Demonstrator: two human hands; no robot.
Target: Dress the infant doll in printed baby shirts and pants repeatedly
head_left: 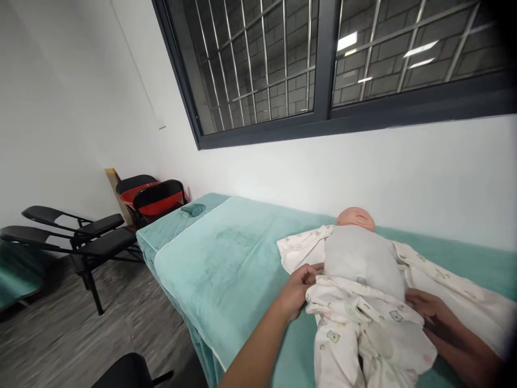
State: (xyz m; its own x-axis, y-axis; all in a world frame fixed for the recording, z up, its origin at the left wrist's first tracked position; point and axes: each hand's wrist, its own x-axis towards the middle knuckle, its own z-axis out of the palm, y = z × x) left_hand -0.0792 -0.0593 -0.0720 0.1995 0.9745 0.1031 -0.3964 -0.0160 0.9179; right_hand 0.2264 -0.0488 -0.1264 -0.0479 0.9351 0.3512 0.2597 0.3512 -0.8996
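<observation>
A baby doll [362,256] lies on its back on the green bed cover, its head by the wall. Its torso looks pale grey and smooth. White baby trousers [339,339] with small printed animals cover its lower body, the waistband bunched at the waist. My left hand [298,290] is closed on the waistband at the left side. At the opposite side my right hand [432,310] grips the trousers' edge, its fingertips partly hidden by doll and cloth. A white printed baby top [448,275] lies spread beneath the doll, its sleeves out to both sides.
The bed [226,253] has a light green cover and a face hole [194,209] at its far end. Black folding chairs [100,231] and red-and-black chairs [159,196] stand at left. Another black chair [125,372] is at the bottom. A barred window [258,70] is above.
</observation>
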